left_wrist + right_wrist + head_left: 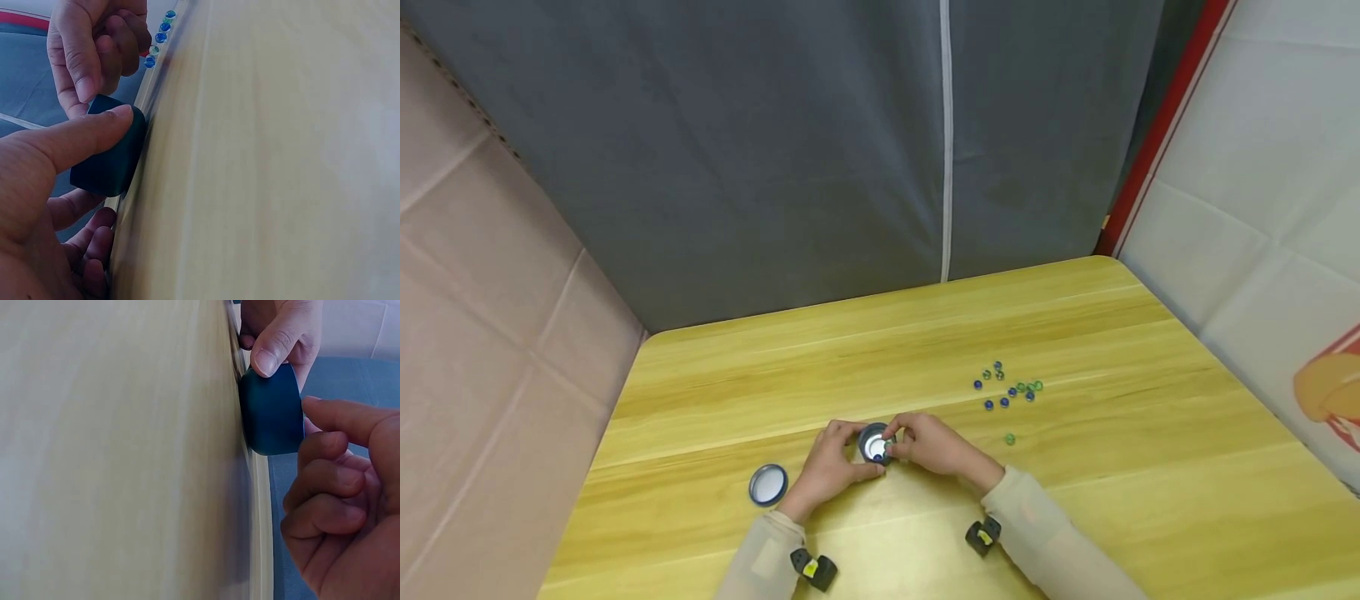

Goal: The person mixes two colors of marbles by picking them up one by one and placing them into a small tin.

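A small round dark-blue tin [861, 442] with a bright inside stands uncovered on the wooden table. My left hand [832, 463] grips it from the left, its thumb [94, 139] laid across the side and the fingers round the far side. Over the mouth, my right hand [931, 444] pinches a green glass marble [889, 449] between thumb and forefinger. A blue marble [877, 457] shows inside the tin. In the right wrist view the tin [274, 415] hides the marbles, and the right hand's other fingers [328, 515] are curled.
The round lid [768, 485], pale inside with a blue rim, lies left of my left hand. Several blue marbles [1004, 402] and green marbles [1038, 386] are scattered to the right, with one green marble [1010, 439] apart, nearer me. A grey curtain [775, 167] hangs behind the table.
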